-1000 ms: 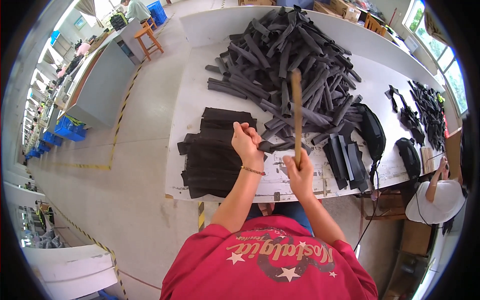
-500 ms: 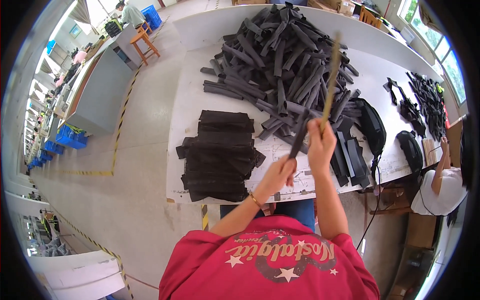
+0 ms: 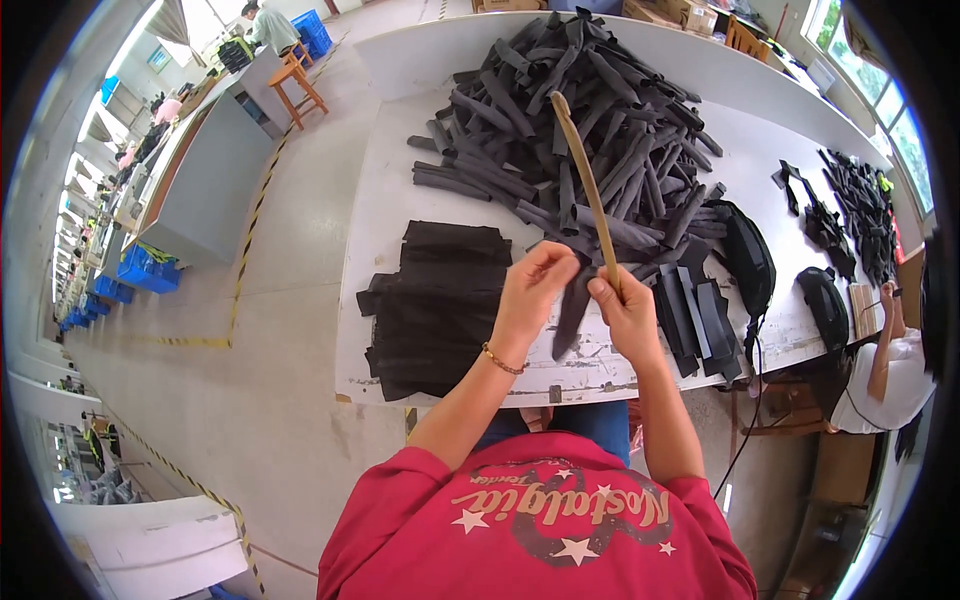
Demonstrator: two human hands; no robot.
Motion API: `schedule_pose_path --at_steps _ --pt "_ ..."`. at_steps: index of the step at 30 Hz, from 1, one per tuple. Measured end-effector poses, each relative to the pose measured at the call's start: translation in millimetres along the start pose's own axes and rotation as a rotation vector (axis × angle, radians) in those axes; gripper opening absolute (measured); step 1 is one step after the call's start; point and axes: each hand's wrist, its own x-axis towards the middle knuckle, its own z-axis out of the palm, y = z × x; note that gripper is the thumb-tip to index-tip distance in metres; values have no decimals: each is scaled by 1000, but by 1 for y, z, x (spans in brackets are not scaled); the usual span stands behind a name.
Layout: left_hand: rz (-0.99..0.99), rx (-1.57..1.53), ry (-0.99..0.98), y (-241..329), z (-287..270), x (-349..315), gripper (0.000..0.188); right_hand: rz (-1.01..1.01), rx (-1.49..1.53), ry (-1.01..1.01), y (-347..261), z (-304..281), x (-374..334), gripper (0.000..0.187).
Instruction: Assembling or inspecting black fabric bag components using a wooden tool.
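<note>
My right hand (image 3: 628, 312) is closed around the lower end of a long tan wooden stick (image 3: 590, 185), which points up and away, leaning left. Just left of it my left hand (image 3: 533, 292) has its fingers pinched together at the top of a black fabric piece (image 3: 573, 318). That piece hangs down between my two hands, over the table. Beyond them rises a big heap of dark grey rolled fabric tubes (image 3: 560, 110). To the left of my left hand lies a stack of flat black fabric pieces (image 3: 440, 310).
The white table (image 3: 385, 150) has a raised back panel. On the right lie dark strips (image 3: 690, 315), a black curved pouch (image 3: 745, 250) with a cord, and a smaller black pouch (image 3: 822, 305). A co-worker (image 3: 880, 380) sits at far right. A wooden stool (image 3: 298, 92) stands at back left.
The stick has swung from leaning right to leaning left. My left hand has moved up from below the right hand to beside it, and the black fabric piece now hangs downward.
</note>
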Motion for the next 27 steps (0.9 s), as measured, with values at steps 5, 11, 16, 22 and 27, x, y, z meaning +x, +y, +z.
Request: schedule_pose_path --at_steps 5,11,16,22,27 --pt "-103 -360 212 -21 3 -3 18 4 12 -57 5 5 1 19" --pt "-235 95 18 -23 16 -22 24 -46 -9 129 15 10 6 17" --pt "-433 230 -277 -53 6 -64 24 -184 90 474 26 -17 59 19" --pt "-124 684 -178 -1 -36 -16 17 -69 -25 494 1 -79 118 26" --pt "107 1340 -153 -10 -143 93 15 -40 -231 247 52 -49 59 18"
